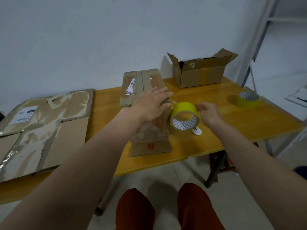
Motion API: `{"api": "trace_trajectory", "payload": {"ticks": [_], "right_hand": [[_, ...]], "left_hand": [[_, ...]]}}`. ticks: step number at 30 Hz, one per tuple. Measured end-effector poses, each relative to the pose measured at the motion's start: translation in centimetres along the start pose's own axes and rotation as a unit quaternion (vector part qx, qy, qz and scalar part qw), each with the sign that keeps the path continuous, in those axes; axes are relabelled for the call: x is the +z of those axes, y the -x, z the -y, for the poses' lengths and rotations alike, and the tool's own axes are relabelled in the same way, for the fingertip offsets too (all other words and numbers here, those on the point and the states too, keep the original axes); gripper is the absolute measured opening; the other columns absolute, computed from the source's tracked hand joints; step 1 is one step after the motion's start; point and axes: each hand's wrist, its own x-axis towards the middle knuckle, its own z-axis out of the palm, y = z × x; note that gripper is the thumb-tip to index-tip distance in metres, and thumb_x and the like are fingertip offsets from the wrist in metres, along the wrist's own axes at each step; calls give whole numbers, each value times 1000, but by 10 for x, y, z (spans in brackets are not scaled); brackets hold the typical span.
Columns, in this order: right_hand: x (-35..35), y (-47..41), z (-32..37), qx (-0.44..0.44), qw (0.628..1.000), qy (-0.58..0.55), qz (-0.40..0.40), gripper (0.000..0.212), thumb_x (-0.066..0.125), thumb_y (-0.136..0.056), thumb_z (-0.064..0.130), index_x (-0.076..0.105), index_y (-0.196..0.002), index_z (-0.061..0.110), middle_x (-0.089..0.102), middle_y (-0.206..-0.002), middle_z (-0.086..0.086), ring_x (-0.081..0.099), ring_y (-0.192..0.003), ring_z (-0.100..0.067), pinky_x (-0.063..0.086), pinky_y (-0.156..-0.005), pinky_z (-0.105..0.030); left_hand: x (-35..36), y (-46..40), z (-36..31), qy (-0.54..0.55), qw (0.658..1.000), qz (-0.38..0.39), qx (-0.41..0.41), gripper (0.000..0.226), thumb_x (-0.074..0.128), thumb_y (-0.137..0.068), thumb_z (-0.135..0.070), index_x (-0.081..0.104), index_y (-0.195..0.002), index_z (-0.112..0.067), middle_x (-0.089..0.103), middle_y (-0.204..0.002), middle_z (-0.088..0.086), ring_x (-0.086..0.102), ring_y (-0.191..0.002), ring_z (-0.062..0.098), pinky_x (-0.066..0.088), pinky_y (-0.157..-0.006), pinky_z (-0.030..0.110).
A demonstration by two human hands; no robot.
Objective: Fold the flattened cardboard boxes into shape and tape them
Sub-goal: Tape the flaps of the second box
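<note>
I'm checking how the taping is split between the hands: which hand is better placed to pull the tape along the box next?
Probably the right hand: it already grips the yellow tape roll beside the box. The left hand lies flat on the box, steadying it.

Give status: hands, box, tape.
Left hand flat on the folded box, pressing. Right hand gripping yellow tape roll beside the box. Nothing in the way; spare roll far right.
</note>
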Motion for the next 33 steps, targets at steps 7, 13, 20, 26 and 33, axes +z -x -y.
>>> {"api": "trace_trajectory", "payload": {"ticks": [7,13,20,26,33], "right_hand": [[32,1,-48,41,982,184,16,38,60,-92,24,55,-126,7,59,-123,-15,52,-112,-35,45,-88,-41],[38,1,-48,30,982,187,0,13,64,-87,14,61,-92,2,60,-98,-18,55,-91,-34,41,-70,-36],[17,17,-16,85,957,-260,-98,10,54,-95,13,61,-95,6,59,-79,-5,56,-74,-20,50,-69,-36],[13,33,32,5,943,-320,-93,13,51,-97,26,54,-96,13,52,-81,3,48,-72,-10,41,-65,-25],[1,32,54,-37,962,-239,-126,17,48,-98,27,51,-87,14,47,-74,4,41,-63,-8,33,-55,-22]], "left_hand": [[2,-10,1,-48,998,2,-30,66,41,-95,-57,15,-152,-38,10,-162,-7,12,-149,21,19,-119,47],[10,-4,0,-102,993,-26,-54,91,66,-80,-59,15,-152,-36,17,-161,1,21,-147,24,26,-116,43],[4,1,0,-82,995,-33,-55,84,65,-79,-61,24,-149,-37,24,-159,-2,28,-143,23,26,-113,41],[-5,7,4,-47,998,-19,-47,56,37,-94,-62,32,-146,-41,29,-158,-5,33,-140,23,32,-110,44],[-5,36,-12,-100,994,-49,-22,60,31,-92,-66,32,-145,-39,30,-157,-6,42,-135,24,39,-106,44]]}}
